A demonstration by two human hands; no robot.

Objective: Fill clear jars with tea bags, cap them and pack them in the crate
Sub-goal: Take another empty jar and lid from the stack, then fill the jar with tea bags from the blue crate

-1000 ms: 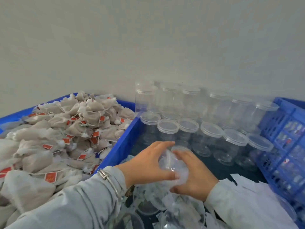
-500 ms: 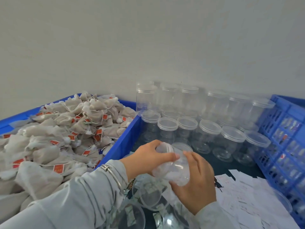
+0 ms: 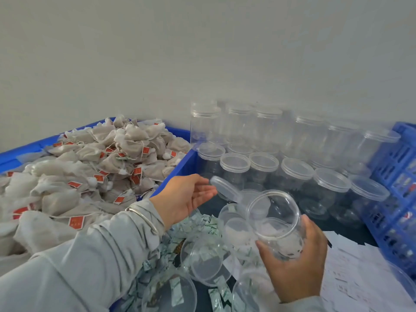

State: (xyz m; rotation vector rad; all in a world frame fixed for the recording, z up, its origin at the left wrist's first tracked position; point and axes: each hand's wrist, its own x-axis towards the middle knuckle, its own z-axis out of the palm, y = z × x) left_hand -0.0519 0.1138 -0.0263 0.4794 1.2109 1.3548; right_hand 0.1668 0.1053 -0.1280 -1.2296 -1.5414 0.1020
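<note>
The right hand [image 3: 297, 262] keeps its grip curled around the lower wall of the open clear jar [image 3: 275, 224], which looks light, slippery and easily squeezed, while the left hand [image 3: 184, 199], fingers spread, touches the loose lid [image 3: 225, 189] just above the jar's mouth.

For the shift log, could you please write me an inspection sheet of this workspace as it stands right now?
Surface: dark crate floor between blue walls; no table seen.
Job's things: open jar tilted, mouth toward the camera; loose lid in the air beside the left fingertips; heap of tea bags in the left blue bin; rows of capped jars, stacked behind.
Clutter: small green-white sachets, loose lids, printed paper slips.
Grips: left hand open, whether it touches the lid cannot be told; right hand holds the open jar.
Cables: nothing seen.
Surroundings: plain grey wall; blue lattice crate at right.
</note>
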